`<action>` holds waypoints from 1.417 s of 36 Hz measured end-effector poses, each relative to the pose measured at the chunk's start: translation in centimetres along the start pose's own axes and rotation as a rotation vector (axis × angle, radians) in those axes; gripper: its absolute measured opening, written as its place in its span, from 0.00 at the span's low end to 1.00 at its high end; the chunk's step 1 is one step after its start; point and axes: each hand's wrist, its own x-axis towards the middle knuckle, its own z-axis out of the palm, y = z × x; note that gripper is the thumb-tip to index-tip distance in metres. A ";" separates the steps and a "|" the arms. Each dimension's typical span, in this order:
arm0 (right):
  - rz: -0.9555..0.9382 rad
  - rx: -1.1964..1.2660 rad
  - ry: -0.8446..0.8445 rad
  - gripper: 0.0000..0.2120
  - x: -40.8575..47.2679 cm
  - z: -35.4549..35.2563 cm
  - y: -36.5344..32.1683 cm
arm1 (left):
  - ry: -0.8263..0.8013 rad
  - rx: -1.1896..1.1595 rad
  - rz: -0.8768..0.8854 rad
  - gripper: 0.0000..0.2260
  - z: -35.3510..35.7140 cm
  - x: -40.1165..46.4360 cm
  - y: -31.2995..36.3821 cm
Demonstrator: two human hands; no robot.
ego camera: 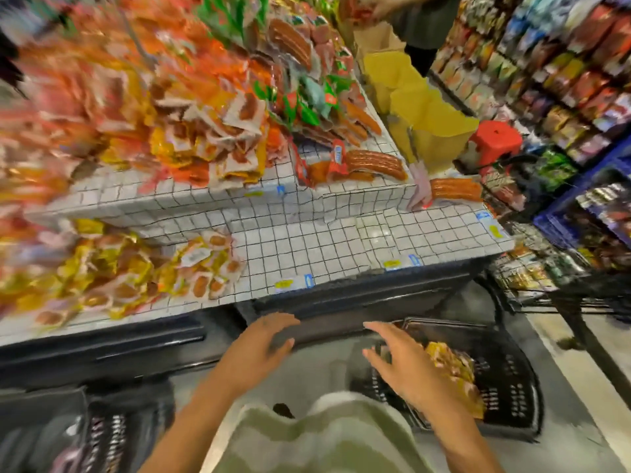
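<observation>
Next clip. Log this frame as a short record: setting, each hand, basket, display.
setting: shop aisle, in front of a tiered display with a white grid surface
left hand: open, fingers spread, near the display's dark base, holds nothing
right hand: open, fingers spread, over the near edge of the black basket; contact unclear
basket contents: yellow packets
display: sausage packs on the upper tier, left side blurred
other: red stool in the aisle

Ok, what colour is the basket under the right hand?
The basket is black with slotted walls; the head view shows it.
</observation>
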 end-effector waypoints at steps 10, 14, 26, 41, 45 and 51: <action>-0.135 -0.100 -0.264 0.24 1.2 7.7 -9.9 | 0.158 -0.056 -0.277 0.16 -4.0 -13.3 -10.3; -0.176 -0.152 -0.363 0.23 2.7 9.3 -12.8 | 0.230 -0.131 -0.364 0.15 -4.9 -17.5 -13.0; -0.263 -0.238 -0.504 0.24 11.9 12.1 -19.4 | 0.371 -0.164 -0.571 0.13 -8.5 -19.6 -17.8; -0.301 -0.032 -0.439 0.35 28.3 12.5 -24.7 | 0.409 -0.074 -0.613 0.15 -16.5 -10.2 -22.0; -0.197 0.068 -0.513 0.41 31.2 13.3 -25.2 | 0.416 -0.085 -0.580 0.16 -17.3 -6.5 -22.8; -0.008 0.298 -0.401 0.41 32.6 15.7 -25.6 | 0.406 -0.071 -0.434 0.19 -17.5 -0.9 -22.2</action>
